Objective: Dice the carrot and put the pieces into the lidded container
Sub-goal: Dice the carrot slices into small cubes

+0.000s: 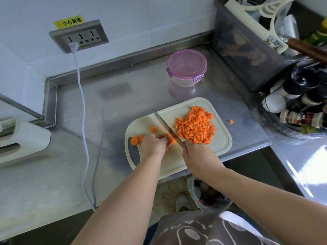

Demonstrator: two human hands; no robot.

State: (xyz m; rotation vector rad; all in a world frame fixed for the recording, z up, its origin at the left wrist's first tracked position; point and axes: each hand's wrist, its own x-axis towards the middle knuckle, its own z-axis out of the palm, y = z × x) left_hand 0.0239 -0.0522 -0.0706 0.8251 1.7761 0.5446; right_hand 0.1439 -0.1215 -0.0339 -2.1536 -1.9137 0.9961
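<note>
You are in the dicing step, and by my reckoning it is close to done. Your left hand (155, 145) curls its fingers over the last bit of carrot (172, 138) near the middle of the board (222, 138) and pins it down. Your right hand (197, 154) is wrapped round the handle of the knife (168, 128). The blade slants away from you across the board, just beside your left fingertips and over the held carrot.

To the right of the blade lies the pile (196, 127) of dice. To the left of your left hand three rounds (134, 140) lie uncut on the board. One stray piece (231, 121) sits on the bench (123, 103) just off the board's right edge.

The container (184, 82) stands on the bench well behind the board with its lid (187, 64) on, and nothing orange shows through it, so none of the dice have gone in.

The next move looks like a straight cut down through the held carrot, with your fingertips tucked back from the edge since the blade is so near them. After that the rounds need cutting. Then you will need a free hand to take off the lid before moving the pile across, and the stray piece should go in too.
</note>
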